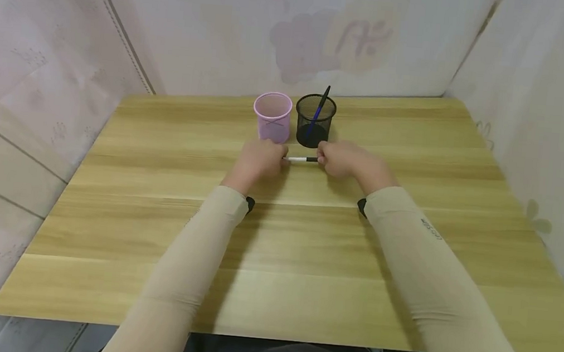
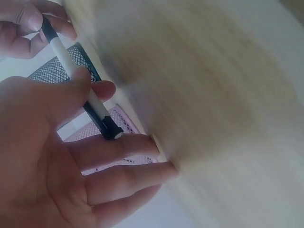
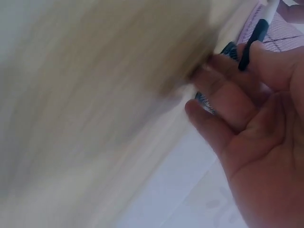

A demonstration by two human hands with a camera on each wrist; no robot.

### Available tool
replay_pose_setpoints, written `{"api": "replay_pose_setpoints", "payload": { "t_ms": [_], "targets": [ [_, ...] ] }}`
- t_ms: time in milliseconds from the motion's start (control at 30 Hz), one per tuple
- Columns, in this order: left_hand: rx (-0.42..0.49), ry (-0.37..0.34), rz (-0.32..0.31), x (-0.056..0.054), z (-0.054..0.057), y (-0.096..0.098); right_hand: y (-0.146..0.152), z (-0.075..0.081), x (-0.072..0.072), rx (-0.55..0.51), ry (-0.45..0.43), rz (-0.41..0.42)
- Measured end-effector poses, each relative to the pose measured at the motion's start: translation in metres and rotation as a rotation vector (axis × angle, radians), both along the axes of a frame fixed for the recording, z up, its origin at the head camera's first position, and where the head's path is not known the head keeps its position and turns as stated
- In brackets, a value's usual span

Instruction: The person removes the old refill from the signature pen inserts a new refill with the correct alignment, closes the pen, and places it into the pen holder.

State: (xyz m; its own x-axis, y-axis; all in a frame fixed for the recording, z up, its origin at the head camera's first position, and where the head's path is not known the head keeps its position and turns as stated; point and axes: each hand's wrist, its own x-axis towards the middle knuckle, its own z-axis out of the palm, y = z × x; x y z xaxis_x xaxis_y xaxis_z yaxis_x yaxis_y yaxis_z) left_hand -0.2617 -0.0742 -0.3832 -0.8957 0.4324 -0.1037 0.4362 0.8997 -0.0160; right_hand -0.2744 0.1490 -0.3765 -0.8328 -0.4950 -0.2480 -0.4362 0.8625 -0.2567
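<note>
My left hand (image 1: 261, 159) and right hand (image 1: 345, 159) hold one white-and-black marker (image 1: 297, 159) between them, level and low over the table. In the left wrist view, the left thumb and index finger pinch the white barrel of the marker (image 2: 66, 58) near one end, with the other fingers extended. The right hand pinches the black end (image 3: 255, 42) between thumb and index finger. Just behind the hands stand a pink mesh pen holder (image 1: 275, 130) and a black mesh pen holder (image 1: 327, 127). A dark pen (image 1: 322, 102) leans in the black one.
The wood-grain table (image 1: 158, 210) reaches back to a light patterned wall covering (image 1: 214, 30), with similar coverings on both sides. Beige sleeves (image 1: 180, 268) cover both forearms, and a dark band (image 1: 362, 206) shows at the right wrist.
</note>
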Motion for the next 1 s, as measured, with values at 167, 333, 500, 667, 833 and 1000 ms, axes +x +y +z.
{"api": "replay_pose_setpoints", "payload": {
  "t_ms": [167, 333, 500, 667, 833, 1000],
  "targets": [
    [0.018, -0.089, 0.035, 0.005, 0.006, -0.006, -0.002, 0.001, 0.011, -0.09, -0.048, -0.041],
    [0.171, -0.168, 0.093, 0.026, 0.006, -0.014, 0.001, -0.004, 0.032, -0.229, -0.122, -0.119],
    [0.325, -0.085, 0.116, 0.048, 0.016, -0.026, 0.003, 0.0, 0.053, -0.406, -0.161, -0.161],
    [0.442, 0.041, 0.099, 0.063, 0.032, -0.031, 0.003, 0.01, 0.067, -0.536, -0.224, -0.203],
    [0.549, 0.098, 0.089, 0.071, 0.039, -0.03, 0.006, 0.016, 0.071, -0.551, -0.212, -0.233],
    [0.787, 0.026, 0.087, 0.073, 0.036, -0.031, 0.01, 0.016, 0.074, -0.652, -0.217, -0.291]
  ]
}}
